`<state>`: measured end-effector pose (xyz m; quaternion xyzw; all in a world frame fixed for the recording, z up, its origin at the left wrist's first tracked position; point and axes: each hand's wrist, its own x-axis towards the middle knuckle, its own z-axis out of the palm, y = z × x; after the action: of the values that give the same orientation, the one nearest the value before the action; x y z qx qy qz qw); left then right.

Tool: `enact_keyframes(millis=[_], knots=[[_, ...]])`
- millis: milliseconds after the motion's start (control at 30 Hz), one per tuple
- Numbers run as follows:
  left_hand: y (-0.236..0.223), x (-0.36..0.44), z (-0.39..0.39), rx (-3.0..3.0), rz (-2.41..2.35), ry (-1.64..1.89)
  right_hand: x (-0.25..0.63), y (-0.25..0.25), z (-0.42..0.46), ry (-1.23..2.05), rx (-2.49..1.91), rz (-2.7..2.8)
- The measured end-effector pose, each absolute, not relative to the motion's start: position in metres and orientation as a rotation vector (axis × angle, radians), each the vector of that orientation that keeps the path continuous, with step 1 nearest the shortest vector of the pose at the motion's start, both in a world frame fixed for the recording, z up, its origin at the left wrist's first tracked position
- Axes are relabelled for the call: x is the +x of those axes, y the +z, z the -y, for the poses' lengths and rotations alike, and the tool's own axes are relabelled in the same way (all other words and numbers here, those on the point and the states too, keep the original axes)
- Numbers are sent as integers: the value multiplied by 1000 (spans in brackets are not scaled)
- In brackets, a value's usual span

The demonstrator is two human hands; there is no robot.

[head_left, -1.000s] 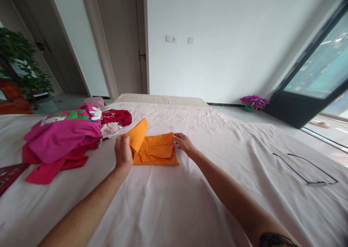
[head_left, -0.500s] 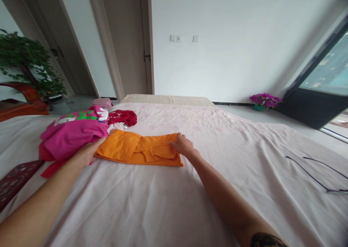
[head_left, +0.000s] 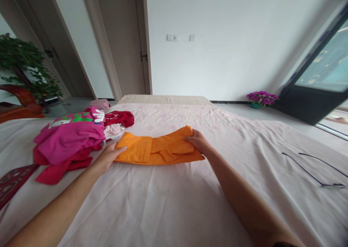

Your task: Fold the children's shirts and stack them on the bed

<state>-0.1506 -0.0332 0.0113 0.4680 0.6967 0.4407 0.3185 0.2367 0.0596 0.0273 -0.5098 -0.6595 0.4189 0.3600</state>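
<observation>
An orange folded garment (head_left: 157, 149) stretches between my two hands, sagging a little in the middle above the pale bedsheet (head_left: 152, 200). My left hand (head_left: 110, 156) grips its left end, the thumb lying on top. At the other end my right hand (head_left: 198, 140) pinches the raised upper corner; some of its fingers are hidden behind the cloth. Just left of my left hand lies a heap of clothes, with a pink shirt (head_left: 72, 138) on top and a red garment (head_left: 122, 118) behind.
Eyeglasses (head_left: 323, 183) lie on the sheet at the right. A dark red patterned object (head_left: 16, 181) rests at the left edge. Beyond the bed are a pink box (head_left: 100, 104), a potted plant (head_left: 29, 66) and purple flowers (head_left: 262, 97).
Both hands have moved right with the orange garment, away from the clothes heap. Its right end is lifted higher, and the left hand's thumb now shows on top. The view has shifted slightly.
</observation>
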Motion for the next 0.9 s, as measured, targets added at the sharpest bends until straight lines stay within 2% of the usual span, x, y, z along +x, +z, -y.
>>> enact_keyframes(millis=[100, 200, 333, 567, 733, 900], knots=[[11, -137, 35, 1549, -2170, 759, 268, 20, -65, 1018, -1535, 1687], [21, -118, 39, 1878, -2501, 571, 287, 1, -70, 719, -1742, 1740], [28, -74, 40, 2077, -2344, 630, 292, -14, -67, 401, -1737, 1847], [21, -17, 27, 2116, -2350, 211, 292, -11, -61, 380, -1708, 1907], [23, -43, 18, 2107, -2145, 255, 294, -13, -62, 374, -1671, 1945], [25, -68, 13, 1750, -1869, 480, 294, -14, -62, 361, -1662, 1965]])
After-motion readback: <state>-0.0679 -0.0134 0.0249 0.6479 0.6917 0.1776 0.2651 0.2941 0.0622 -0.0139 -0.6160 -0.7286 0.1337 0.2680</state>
